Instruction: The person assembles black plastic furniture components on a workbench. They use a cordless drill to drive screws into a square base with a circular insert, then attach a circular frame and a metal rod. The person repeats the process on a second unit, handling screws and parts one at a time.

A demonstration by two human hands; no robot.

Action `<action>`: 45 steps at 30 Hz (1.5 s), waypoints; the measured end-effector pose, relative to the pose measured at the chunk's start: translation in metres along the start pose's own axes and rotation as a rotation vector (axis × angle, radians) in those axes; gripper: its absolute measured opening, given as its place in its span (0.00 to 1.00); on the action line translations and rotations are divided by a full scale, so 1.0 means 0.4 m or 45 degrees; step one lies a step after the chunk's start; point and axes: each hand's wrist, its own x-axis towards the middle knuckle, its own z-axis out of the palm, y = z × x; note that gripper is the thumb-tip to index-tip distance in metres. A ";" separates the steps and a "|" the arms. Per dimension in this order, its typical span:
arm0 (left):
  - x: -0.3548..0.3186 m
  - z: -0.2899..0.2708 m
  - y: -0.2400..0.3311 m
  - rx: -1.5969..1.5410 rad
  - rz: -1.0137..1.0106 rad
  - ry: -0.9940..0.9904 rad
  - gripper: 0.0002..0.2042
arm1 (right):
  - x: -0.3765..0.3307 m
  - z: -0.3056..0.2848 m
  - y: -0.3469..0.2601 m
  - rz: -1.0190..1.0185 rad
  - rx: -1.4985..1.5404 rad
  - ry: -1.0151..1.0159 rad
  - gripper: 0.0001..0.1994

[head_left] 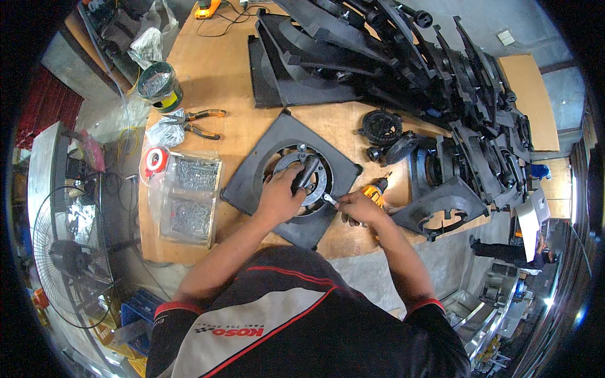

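Note:
A square black plastic frame with a round opening lies turned cornerwise on the table in front of me. A grey metal ring sits in its opening. My left hand is closed round a dark cylindrical piece above the ring; its lower end is hidden. My right hand grips a small silver wrench, whose head meets the ring's right edge. Just beyond that hand, a yellow and black power drill lies on the table.
Many black frames are stacked at the back and right. Round black parts lie nearby. At left are pliers, a screw tray, red tape and a bucket of small hardware. A fan stands beside the table.

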 end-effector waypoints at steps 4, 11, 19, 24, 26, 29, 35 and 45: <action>0.003 -0.003 0.011 0.013 -0.032 -0.019 0.26 | 0.036 0.019 0.066 -0.067 0.244 -0.071 0.10; -0.007 0.009 0.003 0.007 -0.035 0.021 0.26 | 0.025 0.223 0.066 0.143 1.332 0.192 0.09; -0.007 0.010 -0.006 -0.018 -0.026 0.061 0.23 | 0.001 0.300 -0.012 -0.120 1.569 0.307 0.14; -0.004 -0.006 0.010 -0.080 -0.050 0.028 0.23 | -0.004 0.135 0.056 -0.062 0.587 0.228 0.17; -0.002 0.002 -0.001 -0.066 -0.049 0.032 0.23 | 0.004 0.072 0.049 -0.057 0.351 0.107 0.16; -0.003 0.001 0.002 -0.053 -0.020 0.057 0.23 | 0.019 0.007 0.014 0.015 0.158 -0.108 0.16; -0.003 -0.001 0.005 -0.069 -0.111 0.003 0.22 | 0.037 0.064 0.084 -0.024 0.478 -0.105 0.18; -0.011 -0.006 0.021 -0.009 -0.075 0.042 0.23 | 0.012 0.257 0.000 0.233 1.515 0.181 0.18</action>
